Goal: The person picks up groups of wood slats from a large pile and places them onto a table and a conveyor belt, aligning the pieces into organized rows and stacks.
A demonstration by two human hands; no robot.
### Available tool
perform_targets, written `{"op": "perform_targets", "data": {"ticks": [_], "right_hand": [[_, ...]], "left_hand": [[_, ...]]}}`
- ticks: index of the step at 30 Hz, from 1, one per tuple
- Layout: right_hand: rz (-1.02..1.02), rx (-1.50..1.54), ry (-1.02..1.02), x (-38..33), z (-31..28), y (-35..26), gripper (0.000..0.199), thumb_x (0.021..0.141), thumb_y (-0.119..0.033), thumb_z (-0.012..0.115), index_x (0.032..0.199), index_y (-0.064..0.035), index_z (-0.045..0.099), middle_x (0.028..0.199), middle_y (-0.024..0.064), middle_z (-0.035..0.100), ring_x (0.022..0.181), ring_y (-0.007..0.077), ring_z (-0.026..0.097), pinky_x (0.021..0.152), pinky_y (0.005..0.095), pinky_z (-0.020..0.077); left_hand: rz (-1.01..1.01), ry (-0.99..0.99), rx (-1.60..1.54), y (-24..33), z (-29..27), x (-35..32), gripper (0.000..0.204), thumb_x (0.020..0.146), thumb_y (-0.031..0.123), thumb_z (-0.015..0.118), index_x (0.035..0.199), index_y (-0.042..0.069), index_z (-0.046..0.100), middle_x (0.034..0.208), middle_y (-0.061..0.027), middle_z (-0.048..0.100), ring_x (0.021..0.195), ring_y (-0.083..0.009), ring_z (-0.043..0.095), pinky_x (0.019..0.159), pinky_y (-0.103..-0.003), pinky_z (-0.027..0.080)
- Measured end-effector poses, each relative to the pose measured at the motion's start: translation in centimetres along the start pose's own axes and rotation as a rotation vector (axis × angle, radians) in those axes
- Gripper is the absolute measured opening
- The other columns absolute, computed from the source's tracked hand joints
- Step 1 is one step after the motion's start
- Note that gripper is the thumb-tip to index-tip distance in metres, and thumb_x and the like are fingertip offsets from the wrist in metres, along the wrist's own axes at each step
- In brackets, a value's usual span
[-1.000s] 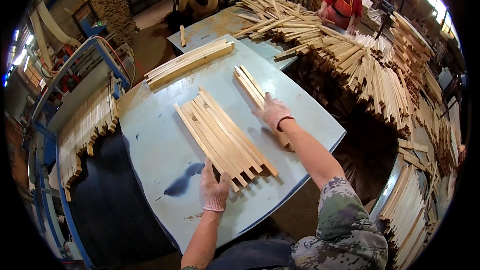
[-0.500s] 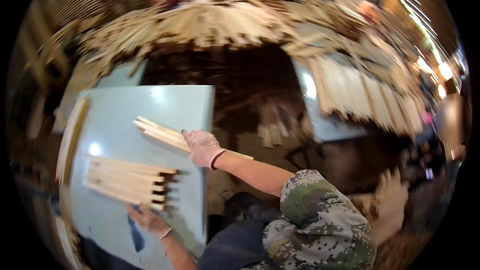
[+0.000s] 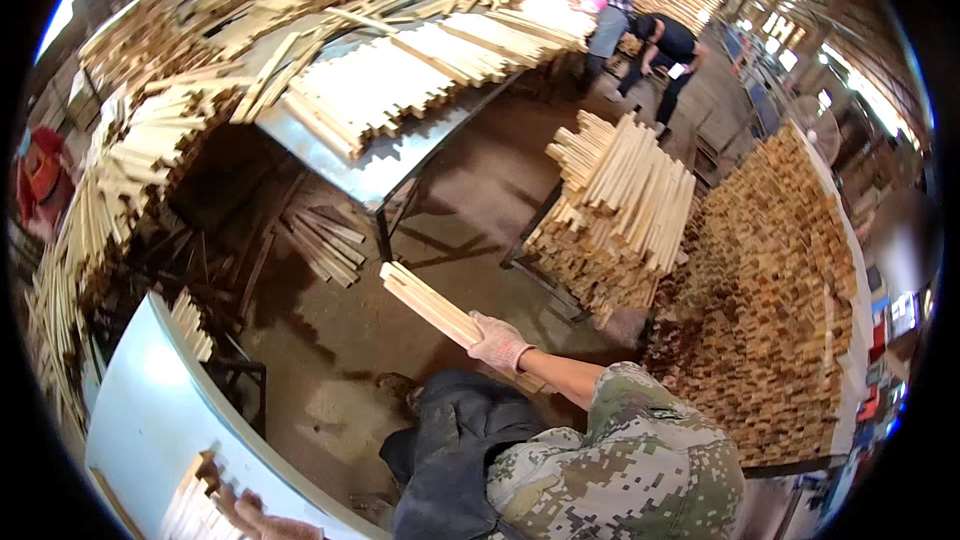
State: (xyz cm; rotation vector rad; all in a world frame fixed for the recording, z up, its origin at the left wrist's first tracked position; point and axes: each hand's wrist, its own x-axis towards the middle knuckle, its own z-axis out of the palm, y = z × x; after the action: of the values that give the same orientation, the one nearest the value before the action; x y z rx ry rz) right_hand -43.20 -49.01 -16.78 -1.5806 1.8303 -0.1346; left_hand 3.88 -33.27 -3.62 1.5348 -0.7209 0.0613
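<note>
Slats (image 3: 440, 312) sit clamped in our right hand's (image 3: 497, 344) grip at five o'clock, while our left hand (image 3: 252, 516) presses the bench (image 3: 150, 410) stack (image 3: 190, 505), grip unclear.

A pale blue table (image 3: 150, 400) is sitting at the lower left, carrying a flat row of light wooden slats (image 3: 190, 510) near its close edge and a short bundle of sticks (image 3: 190, 323) at its far corner. Across the brown dirt floor (image 3: 440, 230), a long metal table (image 3: 400, 155) is bearing stacked slat bundles (image 3: 370, 90). Loose dark slats (image 3: 320, 240) are lying on the floor beneath it. A low frame (image 3: 540, 270) is holding a crisscrossed slat pile (image 3: 615, 210).
</note>
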Motion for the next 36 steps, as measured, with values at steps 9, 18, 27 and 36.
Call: {"op": "perform_targets", "data": {"ticks": [9,18,27,36], "right_hand": [[0.140,0.330,0.517,-3.3,-7.9,10.0,0.095,0.083,-0.037,0.078,0.164,-0.0021,0.040,0.152,0.0263,0.060,0.135,0.0377,0.062,0.116,0.0405,0.0473],[0.170,0.902,0.691,-1.3,-30.3,16.0,0.069,0.099,-0.022,0.074,0.162,-0.0155,0.047,0.125,0.0209,0.070,0.077,0.0197,0.072,0.059,0.0276,0.0625],[0.473,0.449,0.846,5.0,-47.8,38.8,0.074,0.092,-0.016,0.068,0.163,-0.0107,0.044,0.137,0.0226,0.067,0.104,0.0305,0.067,0.087,0.0362,0.0555],[0.523,-0.202,0.646,7.2,-54.6,50.5,0.081,0.084,-0.015,0.064,0.162,-0.0068,0.044,0.146,0.0234,0.064,0.134,0.0413,0.061,0.117,0.0442,0.0484]], "left_hand": [[-0.633,-0.901,-0.197,0.8,15.2,-11.8,0.054,0.095,0.011,0.066,0.147,-0.005,0.062,0.120,-0.0081,0.069,0.085,-0.0131,0.061,0.077,-0.028,0.054],[-0.822,-1.161,-0.118,-5.5,26.0,-24.0,0.057,0.096,0.014,0.068,0.148,-0.009,0.058,0.114,-0.0117,0.072,0.081,-0.0146,0.067,0.070,-0.028,0.056],[-0.894,-1.206,0.042,0.4,38.6,-32.7,0.058,0.096,0.015,0.069,0.148,-0.008,0.057,0.094,-0.0063,0.069,0.070,-0.0137,0.065,0.059,-0.027,0.053],[-1.090,-1.141,0.234,-2.4,39.7,-34.6,0.046,0.094,0.013,0.066,0.138,-0.002,0.066,0.086,-0.0072,0.068,0.061,-0.0175,0.063,0.050,-0.032,0.050]]}}
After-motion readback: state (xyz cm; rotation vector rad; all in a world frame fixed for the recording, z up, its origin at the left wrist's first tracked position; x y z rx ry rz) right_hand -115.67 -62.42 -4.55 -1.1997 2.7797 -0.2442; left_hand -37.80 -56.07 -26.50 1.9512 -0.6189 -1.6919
